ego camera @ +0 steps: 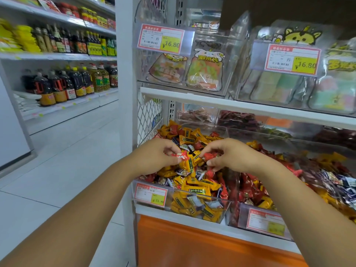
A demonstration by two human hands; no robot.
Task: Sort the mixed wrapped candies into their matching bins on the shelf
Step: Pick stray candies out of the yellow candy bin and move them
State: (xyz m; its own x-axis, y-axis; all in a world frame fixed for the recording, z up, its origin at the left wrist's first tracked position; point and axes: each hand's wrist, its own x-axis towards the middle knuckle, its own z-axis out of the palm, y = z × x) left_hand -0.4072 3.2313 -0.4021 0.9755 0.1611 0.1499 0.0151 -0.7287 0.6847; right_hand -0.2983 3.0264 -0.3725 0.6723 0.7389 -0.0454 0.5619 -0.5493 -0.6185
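A red candy (180, 156) was pinched in the left hand (154, 158) and a second red candy (209, 156) in the right hand (231, 158), both held just above the mostly yellow left bin (217, 212), presumably as strays bound for the red bin (234, 213) just to its right.

The one view comes from a wide-angle camera on the person's head, facing forward and down, close to a shop shelf unit (231, 105) that fills the frame from 12 to 4 o'clock. The mixed candy bin (225, 209) sits just below centre, within arm's reach. Over it the left hand (154, 157), pinching a red-and-white candy (180, 156), meets the right hand (229, 155), pinching a red candy (209, 156). The forearms enter from 7 and 5 o'clock. Shelves of bottles (48, 56) recede toward 10 o'clock, bowed, probably by the lens.
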